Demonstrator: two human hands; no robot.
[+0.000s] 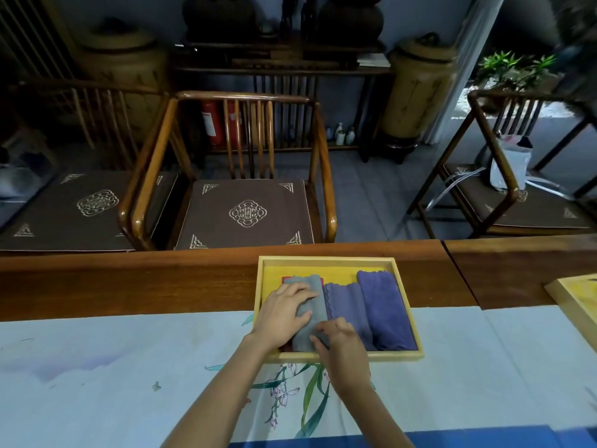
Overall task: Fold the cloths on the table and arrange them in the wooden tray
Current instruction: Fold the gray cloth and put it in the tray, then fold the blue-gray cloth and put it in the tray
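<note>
A wooden tray (326, 260) with a yellow floor sits at the table's middle. Three folded cloths lie side by side in it: a grey cloth (311, 292) at the left, a lilac scalloped cloth (345, 299) in the middle, a purple cloth (384, 305) at the right. My left hand (284, 315) lies on the grey cloth's left side, its thumb wrapped over the fabric. My right hand (342, 344) grips the grey cloth's near end at the tray's front wall.
A pale painted runner (129, 367) covers the near part of the wooden table (129, 276). The corner of a second tray (578, 299) shows at the right edge. Wooden armchairs (245, 176) stand beyond the table's far edge.
</note>
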